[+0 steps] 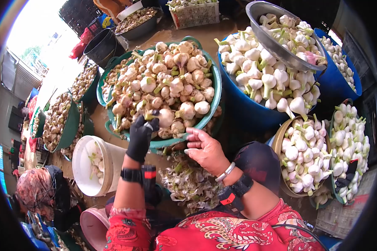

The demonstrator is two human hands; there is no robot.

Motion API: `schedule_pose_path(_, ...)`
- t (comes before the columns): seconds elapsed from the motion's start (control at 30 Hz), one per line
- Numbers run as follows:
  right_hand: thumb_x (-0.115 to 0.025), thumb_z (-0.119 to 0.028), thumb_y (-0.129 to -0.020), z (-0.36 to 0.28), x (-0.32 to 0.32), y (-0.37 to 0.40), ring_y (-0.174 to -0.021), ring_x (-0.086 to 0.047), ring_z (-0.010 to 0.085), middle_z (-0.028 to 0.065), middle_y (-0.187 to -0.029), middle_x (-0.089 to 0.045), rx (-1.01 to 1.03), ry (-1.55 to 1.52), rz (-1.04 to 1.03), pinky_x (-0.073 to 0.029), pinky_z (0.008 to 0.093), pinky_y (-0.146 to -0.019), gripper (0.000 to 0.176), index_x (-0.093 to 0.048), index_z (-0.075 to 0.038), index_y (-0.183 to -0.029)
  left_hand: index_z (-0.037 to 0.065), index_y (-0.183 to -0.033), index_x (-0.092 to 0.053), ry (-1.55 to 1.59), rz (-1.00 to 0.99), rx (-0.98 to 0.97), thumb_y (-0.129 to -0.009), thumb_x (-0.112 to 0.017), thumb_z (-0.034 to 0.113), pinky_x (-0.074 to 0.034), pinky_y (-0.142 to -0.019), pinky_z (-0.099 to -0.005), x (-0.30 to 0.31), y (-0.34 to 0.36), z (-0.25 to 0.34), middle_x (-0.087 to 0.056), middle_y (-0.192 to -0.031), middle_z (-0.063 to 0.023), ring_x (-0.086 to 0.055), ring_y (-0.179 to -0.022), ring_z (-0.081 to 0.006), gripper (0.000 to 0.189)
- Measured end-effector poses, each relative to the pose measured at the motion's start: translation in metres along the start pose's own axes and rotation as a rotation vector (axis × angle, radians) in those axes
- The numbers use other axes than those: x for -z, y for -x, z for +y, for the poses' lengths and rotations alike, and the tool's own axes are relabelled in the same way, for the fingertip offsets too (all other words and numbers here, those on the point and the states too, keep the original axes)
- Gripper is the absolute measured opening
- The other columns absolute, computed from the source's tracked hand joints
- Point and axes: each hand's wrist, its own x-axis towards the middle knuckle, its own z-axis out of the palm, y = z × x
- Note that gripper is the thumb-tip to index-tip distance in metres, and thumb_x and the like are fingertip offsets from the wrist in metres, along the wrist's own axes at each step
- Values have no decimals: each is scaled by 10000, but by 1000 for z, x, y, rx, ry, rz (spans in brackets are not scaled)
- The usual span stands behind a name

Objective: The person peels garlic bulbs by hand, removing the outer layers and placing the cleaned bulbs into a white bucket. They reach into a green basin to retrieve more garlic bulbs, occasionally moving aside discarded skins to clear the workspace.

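Note:
My left hand (141,137), in a black glove, is at the near left part of a green tub (217,85) heaped with untrimmed garlic bulbs (148,84). Its fingers are curled at the short stem of one garlic bulb (166,118), partly hiding it. My bare right hand (208,152) hovers by the tub's near rim, fingers apart and slightly bent, nothing in it. Under the hands, a pile of garlic peelings and trimmed leaves (188,180) lies between my knees.
A white bucket (109,167) with a few bulbs lies tilted at left. Cleaned garlic fills a blue barrel (247,109), a metal basin (262,35) and a bucket (278,140) at right. More green tubs (73,125) and a person in a head covering (37,188) are at left.

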Motion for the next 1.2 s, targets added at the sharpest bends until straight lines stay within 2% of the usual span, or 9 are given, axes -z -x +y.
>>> schedule_pose_path(0.07, -726, -22, -701, -13, -15, 8, -991, -545, 150, 110, -1261, -508, -15, -37, -87, -500, 284, -808, 740, -419, -102, -1369, -2, -1099, -605, -600, -302, -355, -915, -570, 157, -502, -670, -266, 9, 51, 5, -628, -913, -32, -603, -765, -113, 246)
schedule_pose_path(0.1, -738, -22, -694, -15, -21, 12, -1034, -536, 158, 109, -1284, -492, -13, -7, -132, -489, 289, -844, 771, -403, -105, -1383, -16, -1128, -580, 52, -166, 14, -939, -534, 199, -516, -720, -286, -9, 81, -2, -634, -950, -53, -626, -816, -148, 290)
schedule_pose_path(0.13, -748, -27, -686, 2, -26, 9, -1098, -524, 167, 92, -1262, -513, 226, 63, -182, -456, 289, -910, 752, -432, -97, -1364, -21, -1148, -567, 30, -171, -11, -940, -533, 205, -515, -741, -289, -15, 98, 2, -635, -969, -62, -626, -833, -156, 309)
schedule_pose_path(0.3, -726, 25, -741, -9, -39, 36, -1007, -550, 103, 34, -1156, -560, 59, -121, -278, -455, 261, -899, 677, -427, -34, -1345, -22, -1175, -557, 357, -68, 151, -930, -552, 164, -507, -786, -294, -6, 135, 4, -633, -1023, -77, -621, -882, -156, 308)
schedule_pose_path(0.67, -662, -12, -819, -13, -44, 51, -903, -601, 139, 80, -1102, -583, -256, -586, -200, -513, 268, -797, 566, -415, 3, -1328, -52, -1071, -574, 535, -101, 215, -911, -577, 160, -545, -739, -323, 1, 157, 20, -628, -942, -88, -643, -842, -193, 266)
schedule_pose_path(1.0, -583, -207, -914, -2, -51, 55, -820, -594, 140, 88, -1042, -597, -108, -379, -220, -497, 272, -678, 486, -406, -12, -1323, -14, -961, -618, 494, -5, 268, -870, -573, 56, -521, -693, -293, -5, 158, 16, -611, -819, -58, -626, -757, -177, 123)
schedule_pose_path(1.1, -498, -301, -948, -12, -35, 47, -790, -613, 181, 109, -987, -618, -515, -619, -435, -493, 292, -644, 411, -467, -12, -1238, -9, -925, -622, 164, 10, 131, -831, -590, 31, -509, -681, -319, 3, 154, 5, -619, -794, -66, -626, -760, -204, 107)
schedule_pose_path(1.17, -443, -332, -946, -17, -32, 42, -746, -625, 232, 140, -940, -630, -763, -669, -452, -489, 311, -601, 397, -512, 2, -1150, 28, -973, -640, -632, -15, -429, -764, -608, 14, -492, -688, -349, 11, 149, 10, -642, -856, -112, -622, -791, -272, 212)
schedule_pose_path(1.2, -447, -333, -943, -15, -33, 43, -740, -626, 237, 148, -939, -629, -815, -729, -571, -494, 311, -603, 404, -509, 8, -1151, 25, -983, -629, -842, -36, -421, -715, -623, 25, -485, -699, -361, 17, 144, 6, -620, -852, -155, -601, -807, -324, 268)
